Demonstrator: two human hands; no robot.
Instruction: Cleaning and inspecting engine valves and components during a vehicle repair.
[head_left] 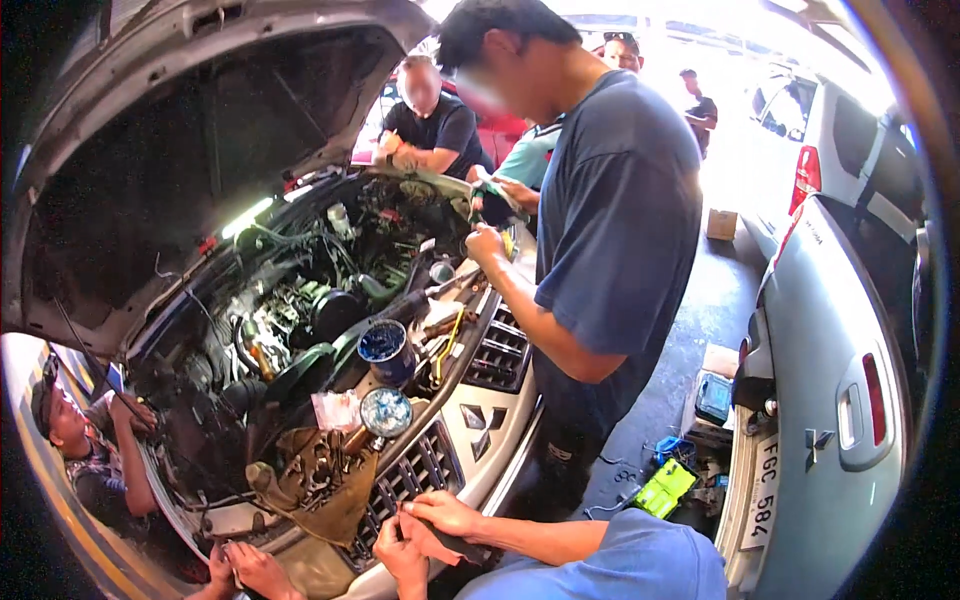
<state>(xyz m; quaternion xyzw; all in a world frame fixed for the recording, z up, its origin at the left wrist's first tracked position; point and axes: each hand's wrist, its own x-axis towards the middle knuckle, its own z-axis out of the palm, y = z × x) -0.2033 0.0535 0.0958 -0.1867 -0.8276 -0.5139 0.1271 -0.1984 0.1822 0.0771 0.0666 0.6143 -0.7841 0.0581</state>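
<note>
Both my hands are at the bottom, in front of the car's grille. My left hand pinches one edge of a thin reddish sheet with a dark grey side, which looks like sandpaper. My right hand grips the same sheet from above, fingers closed on its upper edge. Just beyond them a brown cloth lies over the front of the engine bay, with several small metal parts on it. A blue-smeared tub and a round lid with blue grease sit farther back.
Another person's hands work at lower left. One co-worker stands close at the right of the engine bay; another leans in from the left. The raised hood overhangs the engine. A silver vehicle and green case are at right.
</note>
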